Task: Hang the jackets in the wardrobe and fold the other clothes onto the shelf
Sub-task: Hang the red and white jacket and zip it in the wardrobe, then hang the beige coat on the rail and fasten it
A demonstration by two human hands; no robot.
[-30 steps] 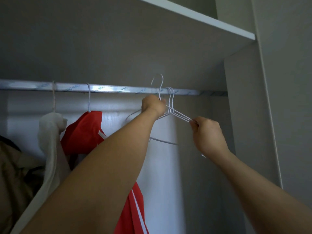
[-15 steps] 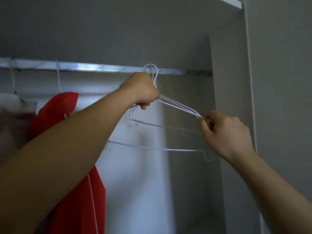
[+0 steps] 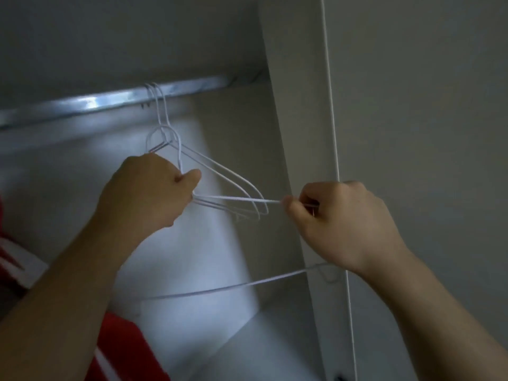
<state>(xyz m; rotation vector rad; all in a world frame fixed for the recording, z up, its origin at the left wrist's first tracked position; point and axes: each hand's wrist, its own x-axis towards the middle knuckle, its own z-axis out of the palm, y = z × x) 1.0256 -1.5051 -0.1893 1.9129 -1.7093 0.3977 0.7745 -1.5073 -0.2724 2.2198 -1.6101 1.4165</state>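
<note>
L hand [image 3: 148,193] grips wire hanger [image 3: 236,198] at neck; R hand [image 3: 343,224] pinches its shoulder end.

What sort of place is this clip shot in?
Most likely the inside of a wardrobe: a metal hanging rail, white wire hangers hooked on it, and a red garment at lower left.

Pale wall [image 3: 426,105], small dark knob [image 3: 341,378], perhaps

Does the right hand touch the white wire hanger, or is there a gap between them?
Touching. The head view shows the right hand pinching the white wire hanger between thumb and fingers.
</note>
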